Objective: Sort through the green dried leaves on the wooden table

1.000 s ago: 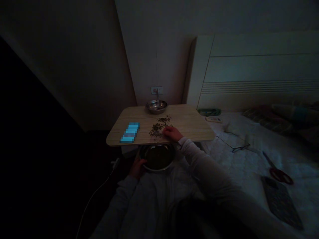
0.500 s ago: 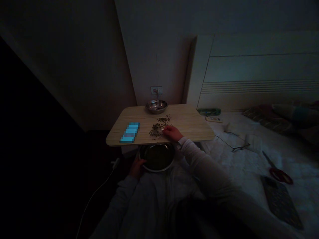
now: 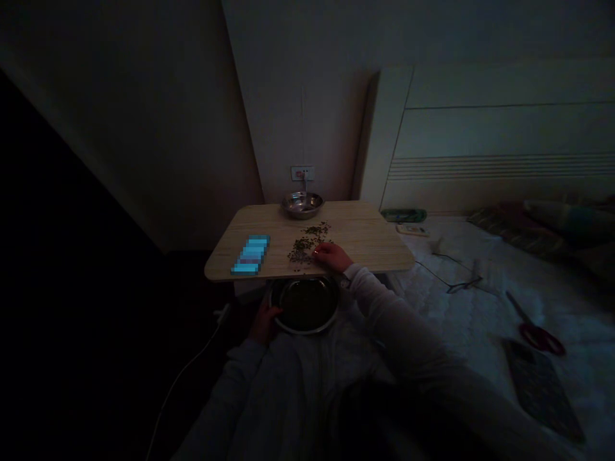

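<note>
My left hand (image 3: 263,324) is closed on the left rim of a metal bowl (image 3: 307,331), held in my lap below the table's front edge. The bowl's inside is dark, and its contents are hard to make out. Small greenish beans or seeds (image 3: 305,244) lie scattered on the wooden table (image 3: 369,234). At their right edge, my right hand (image 3: 332,256) is closed, fingertips pinched near the tabletop. A small glint shows at the fingertips; what they hold, if anything, I cannot make out.
A second metal bowl (image 3: 302,206) stands at the table's back, below a wall socket (image 3: 302,173). A lit phone (image 3: 250,255) lies at the left. On the bed are red-handled scissors (image 3: 541,338), a dark patterned phone-like slab (image 3: 542,387) and a cable (image 3: 451,287). A white cord (image 3: 182,371) hangs at left.
A thin pale, shiny edge that showed at my right fingertips has shrunk to a small glint. The right hand stays in nearly the same spot; the left hand and bowl have barely moved.
</note>
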`<move>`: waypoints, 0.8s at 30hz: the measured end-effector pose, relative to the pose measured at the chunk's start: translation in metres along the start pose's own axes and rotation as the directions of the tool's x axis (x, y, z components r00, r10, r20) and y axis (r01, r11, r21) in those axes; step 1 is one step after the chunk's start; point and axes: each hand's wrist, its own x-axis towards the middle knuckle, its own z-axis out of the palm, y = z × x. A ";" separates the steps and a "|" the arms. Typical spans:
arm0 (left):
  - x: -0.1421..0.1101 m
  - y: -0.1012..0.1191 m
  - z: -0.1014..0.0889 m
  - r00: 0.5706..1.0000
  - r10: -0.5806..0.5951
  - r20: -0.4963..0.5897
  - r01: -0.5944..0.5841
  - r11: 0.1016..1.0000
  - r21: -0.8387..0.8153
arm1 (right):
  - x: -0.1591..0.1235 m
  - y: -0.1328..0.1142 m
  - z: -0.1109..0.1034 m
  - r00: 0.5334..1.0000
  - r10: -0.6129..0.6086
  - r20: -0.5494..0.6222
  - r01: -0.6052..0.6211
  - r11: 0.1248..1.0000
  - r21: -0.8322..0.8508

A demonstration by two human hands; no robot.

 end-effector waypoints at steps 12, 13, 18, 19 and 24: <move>-0.009 0.009 0.004 0.999 -0.034 -0.007 0.034 0.999 0.008 | 0.001 0.000 -0.001 0.998 -0.004 0.065 0.000 0.998 0.065; -0.010 0.010 0.005 0.999 -0.036 -0.008 0.037 0.999 0.007 | 0.001 0.001 -0.001 0.997 -0.012 0.071 0.007 0.998 0.060; -0.016 0.015 0.009 0.997 -0.071 -0.035 0.070 0.997 -0.024 | 0.000 0.000 -0.002 0.996 -0.018 0.087 0.014 0.999 0.045; -0.015 0.014 0.009 0.997 -0.075 -0.038 0.073 0.997 -0.029 | 0.000 -0.001 -0.002 0.996 -0.008 0.090 0.004 0.999 0.051; -0.010 0.009 0.006 0.997 -0.058 -0.040 0.057 0.998 -0.027 | -0.002 -0.005 -0.002 0.996 0.014 0.090 -0.020 0.998 0.064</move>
